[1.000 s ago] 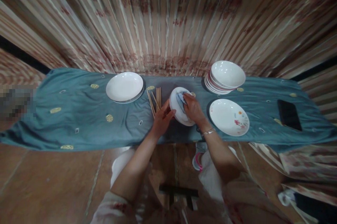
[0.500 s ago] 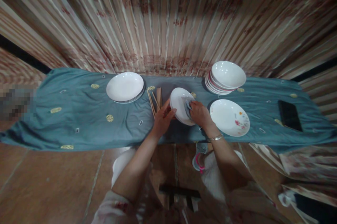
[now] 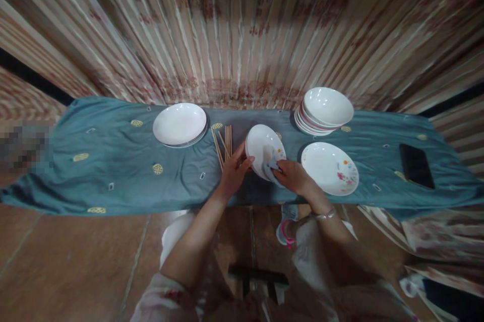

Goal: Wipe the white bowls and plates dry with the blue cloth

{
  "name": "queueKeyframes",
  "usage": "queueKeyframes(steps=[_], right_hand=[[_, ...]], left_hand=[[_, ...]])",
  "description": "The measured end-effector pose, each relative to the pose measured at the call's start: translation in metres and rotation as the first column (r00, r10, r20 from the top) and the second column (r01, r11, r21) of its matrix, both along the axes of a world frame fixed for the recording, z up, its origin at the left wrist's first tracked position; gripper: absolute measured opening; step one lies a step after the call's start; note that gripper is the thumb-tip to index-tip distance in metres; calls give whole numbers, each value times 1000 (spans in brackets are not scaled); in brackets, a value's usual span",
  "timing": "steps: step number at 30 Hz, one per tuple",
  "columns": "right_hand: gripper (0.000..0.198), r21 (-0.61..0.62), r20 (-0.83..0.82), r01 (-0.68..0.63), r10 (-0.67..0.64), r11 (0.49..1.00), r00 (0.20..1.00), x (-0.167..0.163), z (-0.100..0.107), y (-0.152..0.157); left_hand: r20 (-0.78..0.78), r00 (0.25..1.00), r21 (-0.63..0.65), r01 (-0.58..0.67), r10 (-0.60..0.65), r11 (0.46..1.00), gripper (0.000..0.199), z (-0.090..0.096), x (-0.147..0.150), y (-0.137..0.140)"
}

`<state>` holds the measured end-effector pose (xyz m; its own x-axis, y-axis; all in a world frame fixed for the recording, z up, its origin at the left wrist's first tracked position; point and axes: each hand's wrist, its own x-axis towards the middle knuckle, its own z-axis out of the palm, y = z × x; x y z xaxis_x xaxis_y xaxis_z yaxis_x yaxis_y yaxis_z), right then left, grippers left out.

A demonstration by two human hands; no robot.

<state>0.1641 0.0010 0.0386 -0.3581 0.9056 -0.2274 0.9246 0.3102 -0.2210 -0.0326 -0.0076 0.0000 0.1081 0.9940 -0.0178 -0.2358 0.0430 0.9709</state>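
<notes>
Dim ltg, glare on top bowl [image 3: 328, 106], wide-angle stretch @ edges

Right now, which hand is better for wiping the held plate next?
Probably the right hand: it holds the cloth against the plate, near its right edge. The left hand grips the plate's left edge, so it seems better placed for steadying.

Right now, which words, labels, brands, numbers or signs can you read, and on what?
No text is legible.
Held plate: printed decoration, no readable words.
Flowered plate: any lettering beside the flowers is too blurred.
Tablecloth: small white rectangular marks, too small to read.
</notes>
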Motion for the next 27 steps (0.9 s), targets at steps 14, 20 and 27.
queueKeyframes(steps=[14, 20, 27], right_hand=[[31, -123, -789, -39, -74, 992, 609, -16, -17, 1], [31, -81, -860, -15, -62, 997, 507, -29, -24, 5], [36, 93, -831, 6, 74, 996, 552, -36, -25, 9]], left_hand=[[15, 1000, 19, -2, 2, 1000, 71, 3, 0, 0], [1, 1000, 7, -16, 16, 1000, 70, 2, 0, 0], [-7, 1000, 6, -25, 25, 1000, 72, -2, -2, 0]])
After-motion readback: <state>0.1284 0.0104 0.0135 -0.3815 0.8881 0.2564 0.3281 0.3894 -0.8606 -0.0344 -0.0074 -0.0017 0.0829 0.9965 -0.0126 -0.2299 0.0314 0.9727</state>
